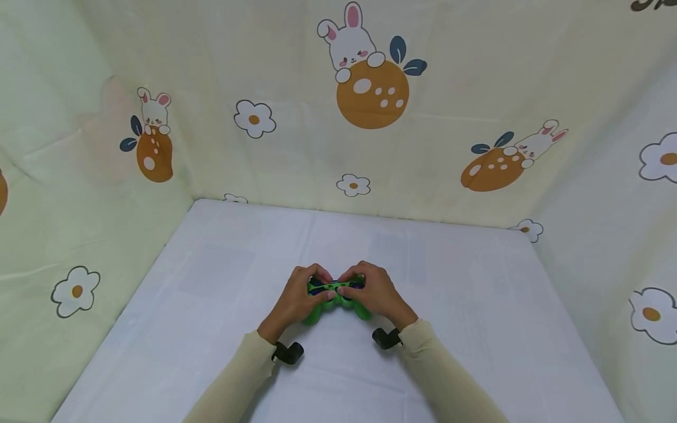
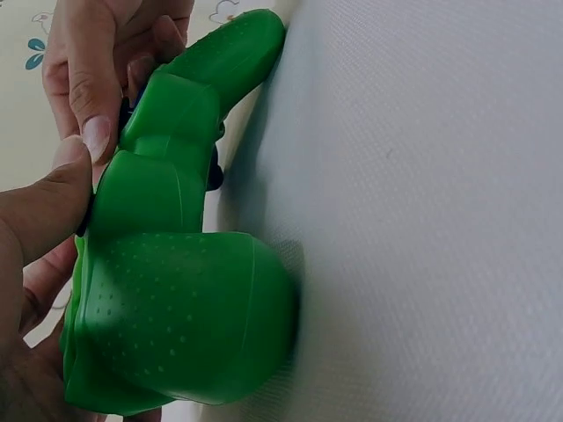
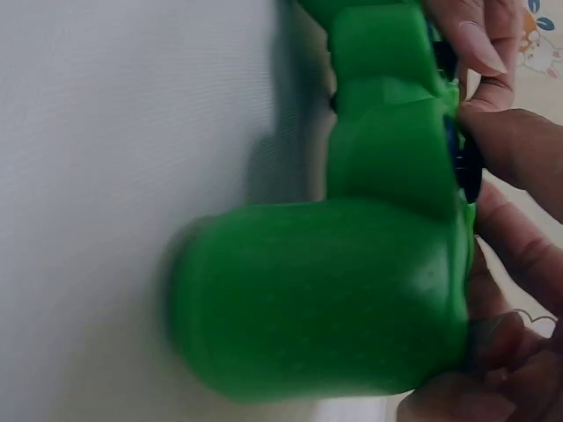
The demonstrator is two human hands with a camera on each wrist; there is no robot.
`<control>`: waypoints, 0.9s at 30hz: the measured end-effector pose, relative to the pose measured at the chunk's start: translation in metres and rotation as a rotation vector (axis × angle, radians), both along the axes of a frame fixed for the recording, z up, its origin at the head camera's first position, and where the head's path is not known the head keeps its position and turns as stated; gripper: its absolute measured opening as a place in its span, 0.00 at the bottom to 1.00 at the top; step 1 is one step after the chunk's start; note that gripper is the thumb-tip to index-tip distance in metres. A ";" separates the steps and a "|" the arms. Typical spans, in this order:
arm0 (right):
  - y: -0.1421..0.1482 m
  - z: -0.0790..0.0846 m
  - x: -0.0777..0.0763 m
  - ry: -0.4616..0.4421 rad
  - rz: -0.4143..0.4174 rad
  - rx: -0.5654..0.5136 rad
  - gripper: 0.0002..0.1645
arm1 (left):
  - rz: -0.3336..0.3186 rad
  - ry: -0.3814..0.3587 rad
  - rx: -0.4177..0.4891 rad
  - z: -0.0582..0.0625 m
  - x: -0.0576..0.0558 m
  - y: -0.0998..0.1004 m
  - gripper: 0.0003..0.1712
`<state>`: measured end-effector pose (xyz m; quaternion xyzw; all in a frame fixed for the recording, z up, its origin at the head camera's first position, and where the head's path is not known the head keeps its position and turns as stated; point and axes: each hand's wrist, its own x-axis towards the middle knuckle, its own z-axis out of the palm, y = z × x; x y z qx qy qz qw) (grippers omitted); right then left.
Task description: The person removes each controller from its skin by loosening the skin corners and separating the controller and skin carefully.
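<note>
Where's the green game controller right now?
In the head view, the green game controller is below centre, at the white tabletop, gripped between the left hand and right hand.

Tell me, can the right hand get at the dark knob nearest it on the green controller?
Probably yes: the right hand is on the green controller, its thumb right at that dark knob, and nothing seems in between.

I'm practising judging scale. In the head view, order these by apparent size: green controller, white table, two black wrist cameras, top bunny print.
1. White table
2. Top bunny print
3. Green controller, partly covered
4. Left wrist camera and right wrist camera: too alike to rank
</note>
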<state>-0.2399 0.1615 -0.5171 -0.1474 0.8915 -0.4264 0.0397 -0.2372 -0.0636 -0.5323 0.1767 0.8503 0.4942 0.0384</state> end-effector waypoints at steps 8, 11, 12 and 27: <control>-0.006 0.006 -0.005 -0.081 -0.020 0.116 0.04 | -0.002 -0.007 0.020 -0.001 0.001 0.000 0.13; -0.007 0.008 -0.005 -0.108 -0.008 0.117 0.05 | 0.002 -0.007 0.018 -0.001 0.002 0.000 0.13; -0.007 0.009 -0.005 -0.116 -0.004 0.113 0.05 | 0.005 -0.001 0.015 -0.002 0.002 0.000 0.13; -0.010 0.014 -0.002 -0.184 0.010 0.088 0.08 | 0.025 0.042 0.002 -0.007 0.005 0.000 0.12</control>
